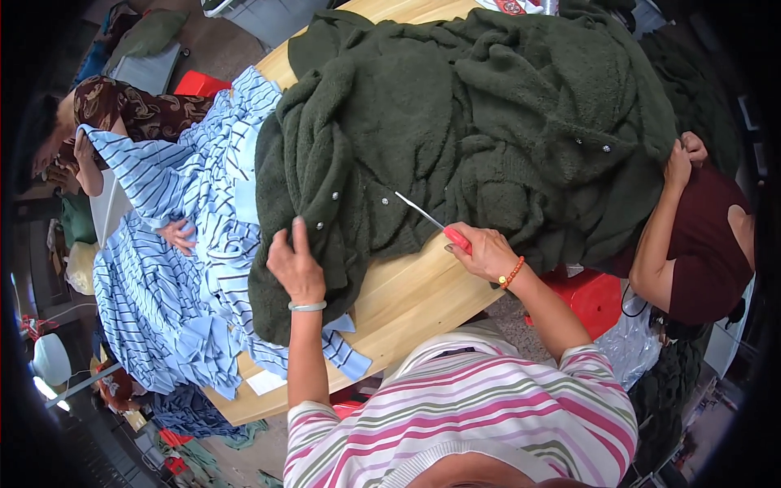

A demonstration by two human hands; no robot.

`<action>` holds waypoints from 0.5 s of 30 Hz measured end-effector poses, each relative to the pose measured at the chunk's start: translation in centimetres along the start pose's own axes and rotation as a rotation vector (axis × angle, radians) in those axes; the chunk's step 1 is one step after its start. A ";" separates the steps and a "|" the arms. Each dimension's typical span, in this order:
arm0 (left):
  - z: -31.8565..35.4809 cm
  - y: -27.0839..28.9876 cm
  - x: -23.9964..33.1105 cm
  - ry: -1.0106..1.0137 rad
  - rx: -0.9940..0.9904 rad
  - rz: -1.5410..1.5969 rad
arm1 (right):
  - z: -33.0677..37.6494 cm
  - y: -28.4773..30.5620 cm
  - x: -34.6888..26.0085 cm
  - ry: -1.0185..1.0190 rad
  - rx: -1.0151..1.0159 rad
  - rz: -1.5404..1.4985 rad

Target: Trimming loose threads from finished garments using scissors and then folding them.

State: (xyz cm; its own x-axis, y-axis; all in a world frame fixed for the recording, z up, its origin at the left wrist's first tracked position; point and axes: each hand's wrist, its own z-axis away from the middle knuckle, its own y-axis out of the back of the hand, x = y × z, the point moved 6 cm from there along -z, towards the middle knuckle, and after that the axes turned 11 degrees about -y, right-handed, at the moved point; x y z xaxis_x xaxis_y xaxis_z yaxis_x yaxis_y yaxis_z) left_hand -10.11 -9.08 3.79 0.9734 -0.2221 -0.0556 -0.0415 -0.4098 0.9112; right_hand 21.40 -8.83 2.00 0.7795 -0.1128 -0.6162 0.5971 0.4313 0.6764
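Note:
A heap of dark green fuzzy knit cardigans with small shiny buttons covers much of the wooden table. My left hand rests on the near left part of the green knit, below two shiny buttons, its fingers apart. In my right hand are red-handled scissors, the slim metal blade end pointing up and left over the cloth. Near that tip sits another button. My fingers hide much of the handle.
Blue-and-white striped garments pile up at the left, where another person's hand presses on them. At the right a co-worker in a dark red top grips the green knit. A red stool stands below.

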 end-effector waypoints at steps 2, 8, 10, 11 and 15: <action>-2.1 0.2 2.9 -0.254 -0.055 0.017 | 0.3 -0.1 -0.2 -0.007 -0.005 -0.015; -5.2 -4.8 4.2 -0.291 -0.454 -0.182 | 0.9 -0.7 -0.8 -0.011 -0.017 -0.024; -7.0 -4.7 4.1 -0.279 -0.371 -0.127 | 1.1 -0.6 -0.6 0.006 0.007 -0.066; -7.6 -5.0 3.2 -0.153 -0.451 -0.084 | 1.1 -0.5 -0.4 -0.003 0.010 -0.065; -8.1 -5.6 1.8 -0.131 -0.365 -0.087 | 1.0 -0.8 0.3 -0.026 -0.005 -0.072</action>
State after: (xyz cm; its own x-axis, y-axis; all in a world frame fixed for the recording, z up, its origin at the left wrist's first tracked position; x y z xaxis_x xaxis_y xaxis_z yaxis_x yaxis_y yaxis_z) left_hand -6.32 -0.05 1.86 0.9317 -0.3216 -0.1688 0.1452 -0.0962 0.9847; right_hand 21.41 -10.08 1.68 0.7392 -0.1671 -0.6524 0.6509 0.4258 0.6285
